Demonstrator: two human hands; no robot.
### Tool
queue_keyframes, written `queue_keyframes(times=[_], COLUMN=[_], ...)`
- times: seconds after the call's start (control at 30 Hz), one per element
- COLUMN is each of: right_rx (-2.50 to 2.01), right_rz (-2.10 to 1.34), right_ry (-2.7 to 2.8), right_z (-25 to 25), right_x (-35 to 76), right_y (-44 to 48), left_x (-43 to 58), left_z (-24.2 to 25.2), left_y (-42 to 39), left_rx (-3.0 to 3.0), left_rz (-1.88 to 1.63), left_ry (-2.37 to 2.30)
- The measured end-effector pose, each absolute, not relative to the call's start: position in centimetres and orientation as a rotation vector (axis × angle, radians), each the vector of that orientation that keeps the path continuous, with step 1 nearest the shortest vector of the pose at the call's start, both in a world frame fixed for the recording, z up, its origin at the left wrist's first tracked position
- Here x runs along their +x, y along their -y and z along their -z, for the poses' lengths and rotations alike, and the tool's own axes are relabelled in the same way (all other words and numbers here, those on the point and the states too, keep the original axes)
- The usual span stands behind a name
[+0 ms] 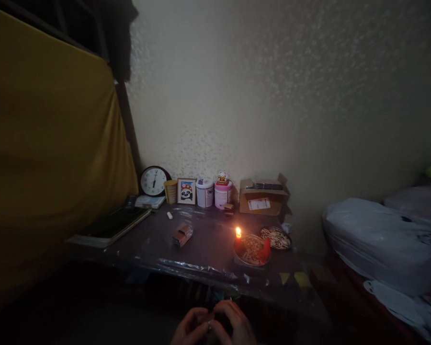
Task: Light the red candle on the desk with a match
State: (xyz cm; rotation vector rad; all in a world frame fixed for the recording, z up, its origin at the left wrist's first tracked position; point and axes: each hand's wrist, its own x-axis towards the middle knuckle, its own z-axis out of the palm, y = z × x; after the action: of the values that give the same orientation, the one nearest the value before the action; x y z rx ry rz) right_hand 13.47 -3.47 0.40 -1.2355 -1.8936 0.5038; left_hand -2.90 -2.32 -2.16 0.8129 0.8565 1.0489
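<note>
My left hand (192, 328) and my right hand (233, 324) are close together at the bottom of the view, in front of the table's near edge. Their fingers are bent and meet around something small and dark reddish, too dim to name. Beyond them on the table (204, 239), a lit candle (238, 235) stands at the left side of a round dish (253, 264). Brown bits lie in that dish, along with a red object (266, 250) at its right. Behind it a dark plate (290, 243) holds many thin pale pieces.
Brownish small boxes (182, 235) lie mid-table. Along the wall stand a clock (154, 181), a yellow cup (170, 192), a framed panda picture (186, 191), two tubs (205, 194) and a cardboard box (262, 196). A book (118, 225) lies left, near a yellow cloth (57, 134); bags (380, 244) sit right.
</note>
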Motion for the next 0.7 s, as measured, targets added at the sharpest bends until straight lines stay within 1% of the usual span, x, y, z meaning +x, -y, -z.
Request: queue_keyframes(times=[0.37,0.7], right_rx=[-1.21,-1.21], right_rz=[-0.556,-0.565], right_ry=[1.895,1.958], right_z=[-1.3,-1.9], right_x=[13.0,12.8], right_y=[3.6,3.8], left_x=[-3.2,-3.6], left_z=[3.2,2.9], left_y=[2.1,2.1], left_rx=[0.853,0.966], left_rz=[-1.082,-1.089], left_ry=[-0.845,-0.847])
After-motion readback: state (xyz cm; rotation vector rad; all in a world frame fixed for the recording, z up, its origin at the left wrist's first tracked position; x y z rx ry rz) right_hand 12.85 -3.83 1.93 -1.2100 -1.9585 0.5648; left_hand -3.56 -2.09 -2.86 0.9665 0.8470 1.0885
